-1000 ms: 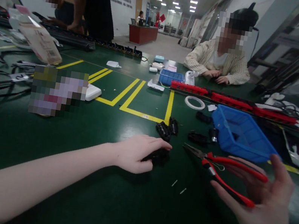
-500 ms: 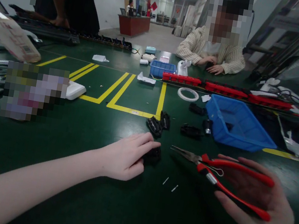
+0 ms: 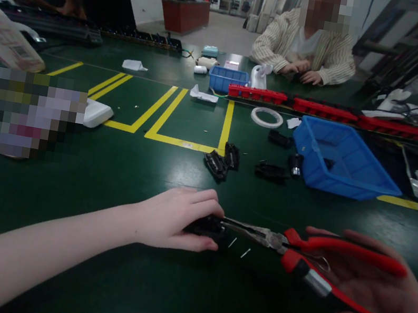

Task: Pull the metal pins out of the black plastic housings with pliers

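Observation:
My left hand (image 3: 177, 218) rests on the green table (image 3: 113, 269), fingers closed over a small black plastic part (image 3: 205, 226). My right hand (image 3: 387, 309) holds red-handled needle-nose pliers (image 3: 307, 261) across its palm and fingers. The pliers' metal tips touch the black part at my left fingertips. Two tiny metal pins (image 3: 238, 248) lie on the table just below the pliers' jaws.
Several more black parts (image 3: 221, 162) lie beyond my hands, next to a blue bin (image 3: 342, 163). Farther back are a tape ring (image 3: 266, 117), red strips (image 3: 321, 109), a smaller blue tray (image 3: 226, 79) and a seated person in a striped shirt (image 3: 305, 47). Yellow lines mark the table.
The pliers moved left and down, and their tips now meet the black part under my left hand. My left hand stayed on the part.

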`<state>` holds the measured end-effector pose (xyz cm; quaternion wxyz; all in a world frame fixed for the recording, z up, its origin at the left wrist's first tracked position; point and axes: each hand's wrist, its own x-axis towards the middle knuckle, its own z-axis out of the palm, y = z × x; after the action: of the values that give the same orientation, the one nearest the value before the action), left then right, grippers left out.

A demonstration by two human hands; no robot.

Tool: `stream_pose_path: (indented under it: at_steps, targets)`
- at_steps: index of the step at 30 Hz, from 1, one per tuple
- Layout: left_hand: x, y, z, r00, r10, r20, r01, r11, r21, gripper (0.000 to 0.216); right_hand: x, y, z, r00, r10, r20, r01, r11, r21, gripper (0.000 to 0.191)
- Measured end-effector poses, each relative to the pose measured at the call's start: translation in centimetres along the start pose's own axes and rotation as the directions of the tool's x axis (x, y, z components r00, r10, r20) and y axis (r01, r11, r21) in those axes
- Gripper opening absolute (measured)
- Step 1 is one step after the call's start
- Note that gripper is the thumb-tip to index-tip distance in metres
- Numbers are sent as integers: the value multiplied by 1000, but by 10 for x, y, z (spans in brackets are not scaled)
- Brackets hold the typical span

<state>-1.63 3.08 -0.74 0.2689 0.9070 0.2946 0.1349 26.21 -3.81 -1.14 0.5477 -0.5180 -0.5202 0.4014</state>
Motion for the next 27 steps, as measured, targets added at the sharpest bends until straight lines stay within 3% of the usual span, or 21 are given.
stream_pose_path:
  at_steps: [13,27]
  targets:
    - [-1,-6,4,990,129,-50,-127,991,38,40,2,6,-5,996,44,75,-43,999,-16,51]
    - [-2,-6,3,988,152,-41,-152,988,14,41,5,4,-7,995,78,69,-77,997,-18,52]
